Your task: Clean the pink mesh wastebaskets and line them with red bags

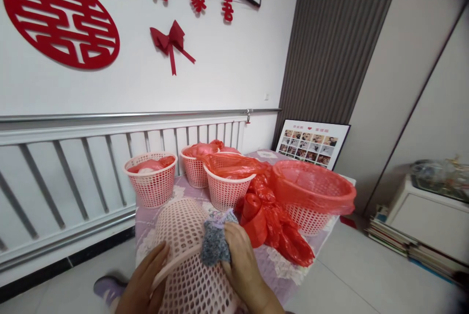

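Observation:
Low in the head view is a pale pink mesh plastic basket (198, 284), tilted on its side. My left hand (148, 275) grips its rim from the left, fingers bent over the edge. A fuzzy grey-blue cloth (215, 243) with a lilac edge is bunched in my right hand (244, 262). The cloth presses against the basket's rim. More pale pink mesh (179, 221) shows beyond that rim; whether it belongs to the same basket I cannot tell. A roll of red plastic bags (253, 211) lies just past my right hand.
Several pink baskets stand on the lilac table cover (276, 267): one at the left (152, 187), others at the back. A larger basket (311, 219) at the right is lined with a red bag. A radiator (88, 172) runs behind. A photo board (311, 140) leans at the back.

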Demonstrator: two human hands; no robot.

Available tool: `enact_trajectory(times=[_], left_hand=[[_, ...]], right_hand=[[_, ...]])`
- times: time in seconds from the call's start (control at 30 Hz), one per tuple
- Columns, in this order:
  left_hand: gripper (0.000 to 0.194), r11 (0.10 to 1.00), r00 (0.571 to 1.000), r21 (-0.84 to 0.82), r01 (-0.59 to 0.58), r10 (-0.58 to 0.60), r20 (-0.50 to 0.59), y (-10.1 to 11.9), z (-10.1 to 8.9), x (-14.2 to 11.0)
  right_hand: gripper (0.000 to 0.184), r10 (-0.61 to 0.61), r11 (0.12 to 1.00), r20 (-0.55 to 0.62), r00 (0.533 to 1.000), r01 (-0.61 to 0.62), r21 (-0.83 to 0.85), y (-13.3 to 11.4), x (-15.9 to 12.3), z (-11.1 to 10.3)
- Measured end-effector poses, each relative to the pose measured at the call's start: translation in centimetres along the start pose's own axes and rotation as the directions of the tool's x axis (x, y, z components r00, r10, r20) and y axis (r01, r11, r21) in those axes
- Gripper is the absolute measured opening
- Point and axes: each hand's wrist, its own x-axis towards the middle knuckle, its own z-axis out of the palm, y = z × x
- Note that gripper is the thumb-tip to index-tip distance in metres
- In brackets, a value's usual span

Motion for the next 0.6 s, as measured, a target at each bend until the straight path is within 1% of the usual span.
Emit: enact_trajectory(times=[0.07, 0.17, 0.3, 0.4, 0.47, 0.5, 0.53, 0.6], left_hand=[[0.049, 0.999, 0.999, 0.028, -0.046, 0.045, 0.014, -0.1, 0.1, 0.5], [0.053, 0.997, 0.997, 0.045, -0.069, 0.068, 0.021, -0.7, 0.2, 0.4], [0.058, 0.996, 0.997, 0.032, -0.082, 0.082, 0.009, -1.0, 0.0, -0.3], [0.065, 1.0, 1.0, -0.012, -0.013, 0.013, 0.008, -0.9, -0.6, -0.8], [0.068, 0.997, 0.999, -0.05, 0.052, -0.051, 0.014, -0.9, -1.0, -1.2], [0.068, 0.994, 0.997, -0.074, 0.077, -0.076, 0.018, -0.9, -1.1, -1.5], [0.067, 0.99, 0.995, -0.097, 0.103, -0.1, 0.029, -1.0, -1.2, -1.7], [0.064, 0.981, 0.99, -0.136, 0.141, -0.136, 0.044, -1.1, -1.2, -2.1]], right_hand=[[0.05, -0.015, 1.0, 0.018, 1.0, 0.015, -0.003, -0.7, 0.6, 0.2], [0.055, 0.005, 1.0, -0.019, 1.0, -0.005, -0.014, -1.0, 0.3, 0.9], [0.057, 0.086, 0.996, -0.055, 0.995, -0.087, -0.019, 0.0, -1.6, 1.9], [0.057, 0.209, 0.978, -0.102, 0.973, -0.211, -0.004, 1.1, -4.1, 2.7], [0.054, 0.329, 0.944, -0.14, 0.934, -0.33, 0.02, 1.8, -6.4, 3.4], [0.052, 0.4, 0.916, -0.146, 0.905, -0.398, 0.042, 2.0, -7.7, 3.7], [0.051, 0.475, 0.88, -0.139, 0.869, -0.47, 0.07, 2.2, -9.0, 4.1], [0.046, 0.614, 0.788, -0.11, 0.781, -0.601, 0.134, 2.5, -11.6, 4.9]])
